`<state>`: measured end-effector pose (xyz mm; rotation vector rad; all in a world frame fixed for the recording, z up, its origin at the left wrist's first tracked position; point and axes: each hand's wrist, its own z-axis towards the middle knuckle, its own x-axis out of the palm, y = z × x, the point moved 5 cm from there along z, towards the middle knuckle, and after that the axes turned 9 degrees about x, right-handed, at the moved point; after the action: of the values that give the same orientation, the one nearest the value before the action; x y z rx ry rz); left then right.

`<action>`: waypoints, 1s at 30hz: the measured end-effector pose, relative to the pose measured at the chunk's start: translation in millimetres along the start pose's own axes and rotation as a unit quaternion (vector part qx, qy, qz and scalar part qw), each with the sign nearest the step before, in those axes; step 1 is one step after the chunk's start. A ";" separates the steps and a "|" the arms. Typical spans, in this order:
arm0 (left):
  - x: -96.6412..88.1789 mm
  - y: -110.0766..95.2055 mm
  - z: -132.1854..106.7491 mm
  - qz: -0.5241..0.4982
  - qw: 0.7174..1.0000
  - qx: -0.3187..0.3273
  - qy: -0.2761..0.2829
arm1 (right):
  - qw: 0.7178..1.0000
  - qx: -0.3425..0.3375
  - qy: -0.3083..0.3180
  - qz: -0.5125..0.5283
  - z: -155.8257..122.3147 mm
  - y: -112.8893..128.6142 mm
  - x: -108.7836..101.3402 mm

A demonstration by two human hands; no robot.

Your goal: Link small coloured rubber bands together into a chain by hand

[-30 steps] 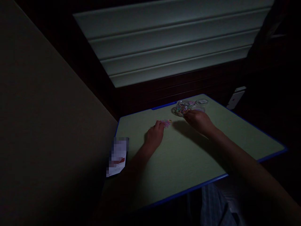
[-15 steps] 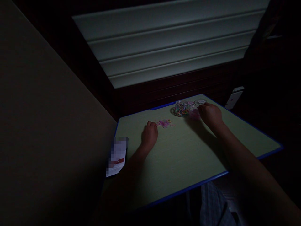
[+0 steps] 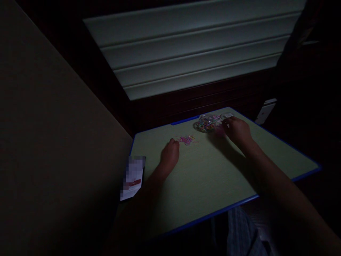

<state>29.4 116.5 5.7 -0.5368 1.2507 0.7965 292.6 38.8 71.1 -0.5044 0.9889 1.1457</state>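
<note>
Colorful bands [image 3: 204, 126] lie in a clear jar [image 3: 207, 117]; left fingers [image 3: 173, 142] and right fingers [image 3: 227, 121] curl, their hold unclear.

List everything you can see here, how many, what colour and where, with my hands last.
Table: one, pale green, blue edging, centre
Small loops: pile, uncountable, mostly pink, beside left hand
Clear jar: one, multicoloured contents, far part of table
Pink material: uncountable, by right hand
Labelled disc: one, clear, white label, table's far corner
Screen device: one, whitish screen, table's left edge
Slatted panel: one, greyish white, behind table
Flat object: one, white, beyond table's right edge
Cloth: one, bluish grey, below near edge
Left hand: one, beside pile
Right hand: one, near disc
</note>
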 end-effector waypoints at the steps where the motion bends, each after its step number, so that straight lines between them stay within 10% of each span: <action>1: -0.5 -0.6 -0.3 0.009 1.000 0.007 0.002 | 1.000 -0.004 0.002 0.001 -0.4 0.9 0.0; 23: -13.8 -3.7 -0.8 0.030 0.995 -0.068 -0.064 | 0.983 -0.119 0.053 0.133 -16.2 38.2 0.5; 30: -15.5 -20.8 -1.7 0.022 0.997 0.041 -0.069 | 0.942 -0.227 0.098 0.227 -36.8 68.4 5.1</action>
<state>42.8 98.6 18.9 -0.3820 1.1651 0.8019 215.8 38.3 57.8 -0.7956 1.0424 1.7862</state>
